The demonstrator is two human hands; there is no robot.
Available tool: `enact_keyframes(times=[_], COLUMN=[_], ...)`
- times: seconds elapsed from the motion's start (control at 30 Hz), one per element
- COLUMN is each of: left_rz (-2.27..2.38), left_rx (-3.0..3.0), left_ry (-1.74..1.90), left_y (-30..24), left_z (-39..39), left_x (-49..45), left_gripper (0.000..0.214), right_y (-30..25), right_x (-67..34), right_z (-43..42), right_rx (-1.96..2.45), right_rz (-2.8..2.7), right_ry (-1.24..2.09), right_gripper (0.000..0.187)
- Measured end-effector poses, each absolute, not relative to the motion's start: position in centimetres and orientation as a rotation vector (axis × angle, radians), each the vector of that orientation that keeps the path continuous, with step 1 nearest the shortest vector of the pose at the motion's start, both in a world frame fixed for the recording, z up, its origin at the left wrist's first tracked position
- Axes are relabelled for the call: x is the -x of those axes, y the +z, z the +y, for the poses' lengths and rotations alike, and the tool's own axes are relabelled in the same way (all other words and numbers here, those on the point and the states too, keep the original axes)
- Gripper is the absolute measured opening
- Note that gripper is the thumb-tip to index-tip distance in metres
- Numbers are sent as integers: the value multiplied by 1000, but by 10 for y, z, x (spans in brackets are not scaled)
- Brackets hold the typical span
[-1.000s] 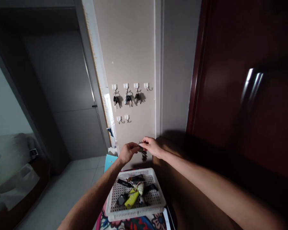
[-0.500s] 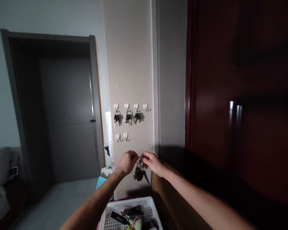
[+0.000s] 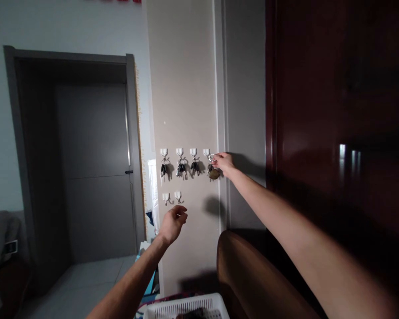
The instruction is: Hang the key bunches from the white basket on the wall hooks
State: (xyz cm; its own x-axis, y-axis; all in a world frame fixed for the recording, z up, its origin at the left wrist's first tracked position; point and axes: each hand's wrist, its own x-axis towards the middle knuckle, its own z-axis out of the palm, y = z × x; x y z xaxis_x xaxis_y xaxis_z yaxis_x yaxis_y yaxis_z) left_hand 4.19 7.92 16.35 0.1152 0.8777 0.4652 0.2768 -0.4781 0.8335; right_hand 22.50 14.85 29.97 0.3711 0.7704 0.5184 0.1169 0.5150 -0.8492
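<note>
My right hand (image 3: 223, 163) reaches up to the beige wall and pinches the ring of a key bunch (image 3: 213, 172) at the rightmost hook (image 3: 206, 153) of the upper row. The bunch hangs just below that hook, brownish fob down. Three other key bunches (image 3: 180, 168) hang from the hooks to its left. My left hand (image 3: 173, 223) hovers lower, fingers loosely curled and holding nothing, just under two bare hooks (image 3: 172, 197) of the lower row.
A white perforated basket (image 3: 186, 306) shows at the bottom edge. A dark red wooden door (image 3: 335, 133) fills the right. A brown rounded furniture edge (image 3: 242, 270) stands below my right arm. A grey doorway (image 3: 76, 164) opens on the left.
My right hand has lifted the key bunch from between both hands up to the top-right hook. The left hand let go and stayed low. The view tilted upward.
</note>
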Motion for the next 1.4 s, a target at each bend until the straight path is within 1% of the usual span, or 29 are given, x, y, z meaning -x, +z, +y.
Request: enact_keyframes(times=[0.33,0.6,0.73,0.9,1.03,1.17,1.3,1.4], left_rz=[1175,1179,1210,1370,1465,1497,1552,1586], left_rx=[-1801,-1746,-1716,-1730,-1893,-2083,-2192,-2253], left_ry=[1288,1261,1243,1081,916,820,761,685], left_y=[137,116,91,46,14,-4,-12,-14], left_z=[86,71,57,28,9,1,-1,-1], left_x=[-34,-28,-19,-8,-5,-9,-12,-12], left_gripper=[16,15,14,14,14,17,22,24], right_y=[297,272,224,133,84,56,38,32], right_x=[-218,-220,-207,-181,-170,-172,-177,-179], right_z=[183,167,139,78,37,30,35,36], right_rx=[1025,1082,1140,1255,1300,1306,1408,1425], right_rz=[-1081,-1143,-1446,-1936,-2309,-2612,-2694,-2758], right_ry=[502,444,411,565,645,451,204,89], right_gripper=[6,8,10,10,10,11,17,20])
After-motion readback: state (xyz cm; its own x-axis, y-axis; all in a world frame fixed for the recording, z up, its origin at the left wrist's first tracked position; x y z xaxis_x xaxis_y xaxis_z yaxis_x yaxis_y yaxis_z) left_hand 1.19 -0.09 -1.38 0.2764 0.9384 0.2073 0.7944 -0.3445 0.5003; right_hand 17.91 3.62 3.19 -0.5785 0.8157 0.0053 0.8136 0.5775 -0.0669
